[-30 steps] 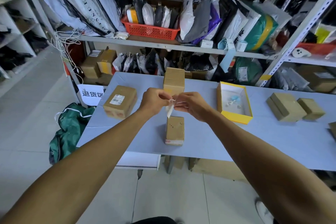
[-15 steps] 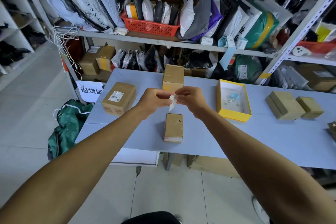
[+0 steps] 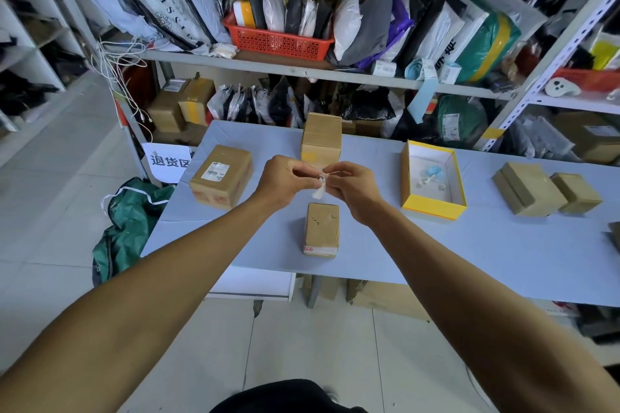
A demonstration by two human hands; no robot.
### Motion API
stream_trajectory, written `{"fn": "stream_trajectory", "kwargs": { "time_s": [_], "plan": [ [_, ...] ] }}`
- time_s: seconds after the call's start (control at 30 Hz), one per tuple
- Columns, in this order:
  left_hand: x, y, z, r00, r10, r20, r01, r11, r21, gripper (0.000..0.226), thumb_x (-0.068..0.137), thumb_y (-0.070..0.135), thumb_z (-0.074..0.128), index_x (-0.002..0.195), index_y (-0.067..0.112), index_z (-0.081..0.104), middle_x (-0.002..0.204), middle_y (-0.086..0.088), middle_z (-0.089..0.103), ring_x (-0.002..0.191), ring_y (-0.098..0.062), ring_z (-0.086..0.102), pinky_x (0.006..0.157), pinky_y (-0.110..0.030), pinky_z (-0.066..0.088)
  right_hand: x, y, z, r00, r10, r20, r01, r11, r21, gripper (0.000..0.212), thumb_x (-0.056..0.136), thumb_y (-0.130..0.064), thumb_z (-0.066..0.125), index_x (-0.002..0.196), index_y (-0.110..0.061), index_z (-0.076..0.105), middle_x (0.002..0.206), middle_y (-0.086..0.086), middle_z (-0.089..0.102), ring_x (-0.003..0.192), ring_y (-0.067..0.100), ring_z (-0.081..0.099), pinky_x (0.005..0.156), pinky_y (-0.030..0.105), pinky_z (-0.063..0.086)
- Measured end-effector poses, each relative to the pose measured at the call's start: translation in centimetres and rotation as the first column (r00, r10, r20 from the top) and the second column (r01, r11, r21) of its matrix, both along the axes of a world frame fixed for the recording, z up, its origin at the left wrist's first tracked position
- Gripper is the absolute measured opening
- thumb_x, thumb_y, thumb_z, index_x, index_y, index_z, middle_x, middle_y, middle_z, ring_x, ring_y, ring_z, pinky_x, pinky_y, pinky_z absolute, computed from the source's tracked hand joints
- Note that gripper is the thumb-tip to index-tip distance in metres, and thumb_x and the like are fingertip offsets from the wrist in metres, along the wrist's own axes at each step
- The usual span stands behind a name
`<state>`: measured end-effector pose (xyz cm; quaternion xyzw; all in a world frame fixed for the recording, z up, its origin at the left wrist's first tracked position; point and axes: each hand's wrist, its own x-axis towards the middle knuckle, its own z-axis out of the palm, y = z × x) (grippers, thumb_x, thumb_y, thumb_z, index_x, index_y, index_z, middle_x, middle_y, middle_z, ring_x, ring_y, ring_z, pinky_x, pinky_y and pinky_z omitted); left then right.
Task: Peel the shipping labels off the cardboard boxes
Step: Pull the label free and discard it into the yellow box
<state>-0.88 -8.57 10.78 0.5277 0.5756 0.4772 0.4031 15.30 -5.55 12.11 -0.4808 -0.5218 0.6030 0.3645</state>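
Left hand (image 3: 285, 179) and right hand (image 3: 352, 186), fingers curled, pinching crumpled white label (image 3: 319, 190) together. Directly below, at 6 o'clock: small cardboard box (image 3: 321, 228) on blue table (image 3: 469, 255).

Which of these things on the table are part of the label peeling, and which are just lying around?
Part of the job:
peeled label, pinched by left hand and right hand
small box below them
labelled box

Lying about:
yellow tray
red basket
green bag
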Motion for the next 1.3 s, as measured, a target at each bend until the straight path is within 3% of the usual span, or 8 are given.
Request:
{"fn": "stream_trajectory", "kwargs": {
  "time_s": [0.2, 0.33, 0.47, 0.57, 0.7, 0.93, 1.2, 1.3],
  "plan": [
    [-0.3, 0.8, 0.8, 0.971, 0.016, -0.240, -0.011, 1.000, 0.024, 0.006, 0.073, 0.012, 0.082, 0.077, 0.012, 0.078, 0.066, 0.005, 0.070, 0.062, -0.006, 0.063, 0.063, -0.025, 0.051, 0.9, 0.6, 0.1, 0.961, 0.105, 0.256, -0.145, 0.979, 0.142, 0.014, 0.085, -0.005, 0.067, 0.086, -0.016, 0.077, 0.093, 0.018, 0.072, 0.088, 0.030, 0.068, 0.086, 0.038, 0.055],
    [-0.6, 1.0, 1.0, 0.922, 0.014, -0.387, -0.009, 1.000, 0.015, 0.002, 0.077, 0.014, 0.077, 0.078, 0.013, 0.077, 0.069, -0.001, 0.070, 0.065, -0.014, 0.065, 0.067, -0.036, 0.058, 0.7, 0.6, 0.6, 0.849, 0.130, 0.512, -0.311, 0.907, 0.285, 0.015, 0.087, -0.009, 0.066, 0.097, -0.009, 0.076, 0.086, 0.013, 0.072, 0.074, 0.021, 0.059, 0.065, 0.032, 0.047],
    [-0.5, 0.9, 1.2, 0.889, 0.023, -0.457, -0.028, 1.000, -0.005, 0.005, 0.080, 0.011, 0.072, 0.081, 0.013, 0.077, 0.071, -0.004, 0.071, 0.069, -0.017, 0.068, 0.070, -0.038, 0.059, 0.5, 0.8, 0.9, 0.822, 0.144, 0.551, -0.356, 0.886, 0.299, 0.013, 0.085, -0.015, 0.069, 0.094, -0.011, 0.077, 0.082, 0.009, 0.072, 0.079, 0.032, 0.064, 0.067, 0.041, 0.051],
    [-0.4, 0.8, 1.7, 0.877, 0.027, -0.479, -0.038, 0.999, -0.012, 0.009, 0.083, 0.009, 0.069, 0.086, 0.009, 0.078, 0.076, -0.007, 0.073, 0.073, -0.018, 0.069, 0.073, -0.037, 0.059, 0.3, 0.7, 0.8, 0.811, 0.168, 0.561, -0.377, 0.883, 0.281, 0.016, 0.081, -0.022, 0.076, 0.093, -0.013, 0.076, 0.080, 0.004, 0.073, 0.079, 0.024, 0.068, 0.074, 0.041, 0.056],
    [0.2, 0.7, 2.2, 0.863, -0.008, -0.505, -0.021, 0.999, -0.051, 0.015, 0.084, 0.006, 0.067, 0.093, 0.011, 0.078, 0.084, -0.005, 0.074, 0.082, -0.017, 0.068, 0.074, -0.032, 0.057, -0.1, 0.9, 0.9, 0.827, 0.093, 0.554, -0.303, 0.904, 0.300, 0.011, 0.080, -0.010, 0.074, 0.088, -0.011, 0.066, 0.079, 0.007, 0.074, 0.076, 0.020, 0.071, 0.075, 0.038, 0.060],
    [0.5, 0.2, 2.5, 0.910, -0.039, -0.413, 0.007, 0.997, -0.079, 0.005, 0.082, 0.017, 0.074, 0.083, 0.016, 0.079, 0.077, 0.000, 0.073, 0.074, -0.010, 0.068, 0.066, -0.023, 0.054, 0.4, 0.9, 1.2, 0.783, 0.022, 0.622, -0.335, 0.857, 0.391, 0.014, 0.081, -0.010, 0.073, 0.070, -0.015, 0.066, 0.070, -0.004, 0.064, 0.065, 0.009, 0.058, 0.054, 0.019, 0.041],
    [0.1, 1.2, 2.5, 0.994, 0.078, 0.076, -0.055, 0.962, -0.267, 0.007, 0.080, 0.002, 0.076, 0.086, 0.002, 0.072, 0.078, -0.013, 0.068, 0.067, -0.018, 0.063, 0.067, -0.023, 0.056, 1.1, 1.2, 1.1, 0.798, 0.056, 0.600, -0.398, 0.797, 0.455, 0.006, 0.083, -0.010, 0.073, 0.089, -0.012, 0.072, 0.082, -0.003, 0.069, 0.076, 0.013, 0.064, 0.069, 0.025, 0.052],
    [0.8, 1.4, 2.2, 0.992, 0.074, 0.097, -0.044, 0.958, -0.282, 0.004, 0.082, -0.001, 0.073, 0.083, 0.003, 0.071, 0.081, -0.013, 0.068, 0.069, -0.019, 0.064, 0.069, -0.025, 0.058, 1.3, 1.5, 1.4, 0.789, 0.038, 0.613, -0.402, 0.787, 0.468, 0.003, 0.082, -0.014, 0.074, 0.082, -0.012, 0.071, 0.078, -0.001, 0.068, 0.072, 0.010, 0.061, 0.063, 0.019, 0.048]
  ]
}}
